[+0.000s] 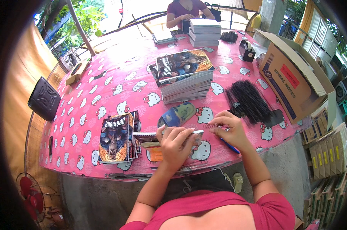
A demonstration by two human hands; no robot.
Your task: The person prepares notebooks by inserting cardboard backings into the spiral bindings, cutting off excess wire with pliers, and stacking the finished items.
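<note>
My left hand (174,147) is closed around a notebook (146,135), which stands on its edge with its spine up. Between the fingertips of my right hand (231,131) is a thin dark spiral binding coil (211,125), near the notebook's right end. A blue pen (230,146) lies on the table under my right hand. To the left, several notebooks (113,138) with dark illustrated covers lie in an overlapping pile. Just beyond my hands sits a blue and yellow printed oval item (177,114). Past it rises a tall stack of unbound books (186,82).
A heap of black spiral coils (248,100) lies to the right, beside a large open cardboard box (296,76). A tape dispenser (247,50) and another paper stack (204,34) stand farther back. Across the pink patterned table (104,92), another person (186,11) handles something dark.
</note>
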